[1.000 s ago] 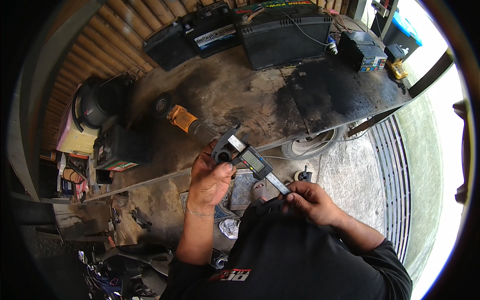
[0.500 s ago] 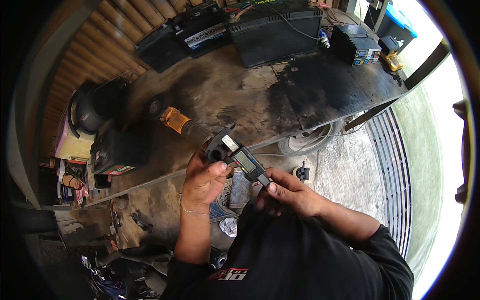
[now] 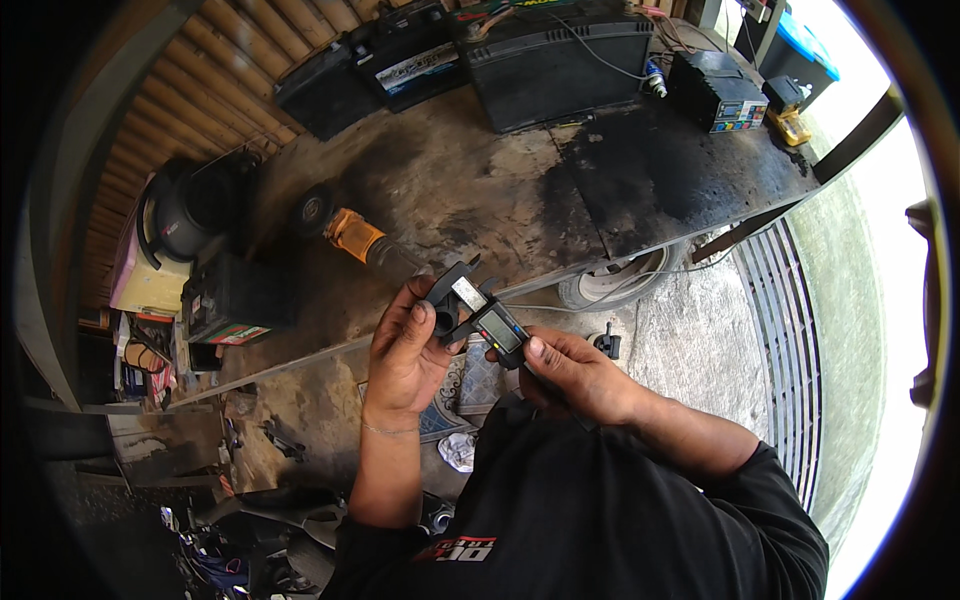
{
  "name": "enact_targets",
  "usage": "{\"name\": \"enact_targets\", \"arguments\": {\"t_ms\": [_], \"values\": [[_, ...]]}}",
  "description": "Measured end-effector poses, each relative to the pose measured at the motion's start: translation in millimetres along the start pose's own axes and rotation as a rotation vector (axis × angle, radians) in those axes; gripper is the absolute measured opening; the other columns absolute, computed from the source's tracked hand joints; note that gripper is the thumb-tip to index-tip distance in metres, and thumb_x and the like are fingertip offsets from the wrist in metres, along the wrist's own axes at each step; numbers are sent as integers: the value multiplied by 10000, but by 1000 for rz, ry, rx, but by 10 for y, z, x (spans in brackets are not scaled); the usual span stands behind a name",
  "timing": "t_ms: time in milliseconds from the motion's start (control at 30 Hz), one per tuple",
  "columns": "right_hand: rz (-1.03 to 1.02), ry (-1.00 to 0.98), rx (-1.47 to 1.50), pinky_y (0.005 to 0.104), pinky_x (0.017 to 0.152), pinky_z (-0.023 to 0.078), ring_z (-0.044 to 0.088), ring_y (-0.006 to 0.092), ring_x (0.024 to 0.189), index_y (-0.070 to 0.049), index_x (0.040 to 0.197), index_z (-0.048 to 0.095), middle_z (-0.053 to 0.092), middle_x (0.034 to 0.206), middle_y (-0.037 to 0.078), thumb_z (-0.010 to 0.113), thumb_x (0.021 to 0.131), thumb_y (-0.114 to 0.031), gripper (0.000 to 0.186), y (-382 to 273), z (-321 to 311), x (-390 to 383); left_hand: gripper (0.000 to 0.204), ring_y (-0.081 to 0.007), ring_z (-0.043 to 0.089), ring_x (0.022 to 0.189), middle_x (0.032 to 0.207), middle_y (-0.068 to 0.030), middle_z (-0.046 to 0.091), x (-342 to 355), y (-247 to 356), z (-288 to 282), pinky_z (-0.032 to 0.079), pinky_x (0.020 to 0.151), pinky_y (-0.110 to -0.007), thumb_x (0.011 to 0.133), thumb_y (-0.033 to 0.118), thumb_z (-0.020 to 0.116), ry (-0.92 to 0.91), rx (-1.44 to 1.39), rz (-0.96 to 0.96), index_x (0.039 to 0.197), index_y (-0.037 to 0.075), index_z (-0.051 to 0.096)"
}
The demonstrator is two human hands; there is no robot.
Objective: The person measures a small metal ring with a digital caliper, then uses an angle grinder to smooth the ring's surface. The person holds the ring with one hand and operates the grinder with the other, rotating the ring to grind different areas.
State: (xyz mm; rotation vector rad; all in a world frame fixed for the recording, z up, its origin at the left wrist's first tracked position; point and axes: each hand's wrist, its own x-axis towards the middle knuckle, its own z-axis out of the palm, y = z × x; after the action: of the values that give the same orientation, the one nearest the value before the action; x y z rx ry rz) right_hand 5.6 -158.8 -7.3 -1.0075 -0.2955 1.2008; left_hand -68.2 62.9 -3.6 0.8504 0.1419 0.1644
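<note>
Stained and blackened, the desk (image 3: 500, 200) carries black batteries (image 3: 560, 55) along its far edge and an orange-bodied power tool (image 3: 350, 235). Above its near edge, a digital caliper (image 3: 480, 315) is held: the left hand (image 3: 405, 355) is curled around a small dark part (image 3: 445, 320) at its measuring end, while the right hand (image 3: 575, 375) is clenched on its body, thumb beside the display.

Bare stained workbench top (image 3: 470, 200) at frame centre gives passage; batteries (image 3: 560, 60) block the upper edge, angle grinder (image 3: 350, 235) and black box (image 3: 235, 300) crowd the left.
</note>
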Motion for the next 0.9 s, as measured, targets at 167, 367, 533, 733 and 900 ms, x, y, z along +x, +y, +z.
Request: {"name": "enact_targets", "arguments": {"t_ms": [167, 367, 533, 733, 900], "values": [[141, -41, 72, 243, 499, 280, 343, 78, 545, -122, 1300, 624, 428, 675, -45, 301, 1091, -634, 641, -83, 4, -13, 342, -146, 670, 1061, 1240, -67, 699, -32, -8, 51, 496, 755, -285, 1097, 287, 528, 23, 14, 12, 1359, 71, 574], [254, -180, 245, 238, 488, 240, 277, 65, 541, -127, 1299, 615, 368, 684, -63, 286, 1083, -653, 657, -104, -53, 22, 341, -142, 674, 1042, 1194, -63, 725, -49, 18, 79, 487, 737, -284, 1113, 305, 485, 69, -3, -33, 1328, 74, 615], [262, -211, 275, 226, 479, 222, 276, 52, 551, -115, 1308, 592, 364, 709, -66, 290, 1087, -641, 646, -84, -63, 20, 345, -136, 674, 1038, 1208, -58, 728, -67, 41, 88, 486, 733, -287, 1116, 303, 474, 52, -26, -59, 1324, 74, 626], [259, -226, 301, 222, 476, 230, 281, 52, 562, -77, 1312, 576, 351, 724, -59, 280, 1091, -633, 668, -64, -89, 17, 336, -133, 671, 1060, 1217, -45, 725, -77, 59, 84, 488, 740, -294, 1117, 291, 470, -3, -34, -75, 1338, 88, 623], [280, -224, 314, 221, 478, 233, 288, 56, 564, -79, 1325, 569, 343, 722, -58, 267, 1089, -640, 679, -44, -117, 40, 363, -159, 661, 1106, 1309, -60, 686, -85, 49, 79, 497, 764, -307, 1109, 282, 484, -2, -27, -54, 1396, 83, 584]]}}
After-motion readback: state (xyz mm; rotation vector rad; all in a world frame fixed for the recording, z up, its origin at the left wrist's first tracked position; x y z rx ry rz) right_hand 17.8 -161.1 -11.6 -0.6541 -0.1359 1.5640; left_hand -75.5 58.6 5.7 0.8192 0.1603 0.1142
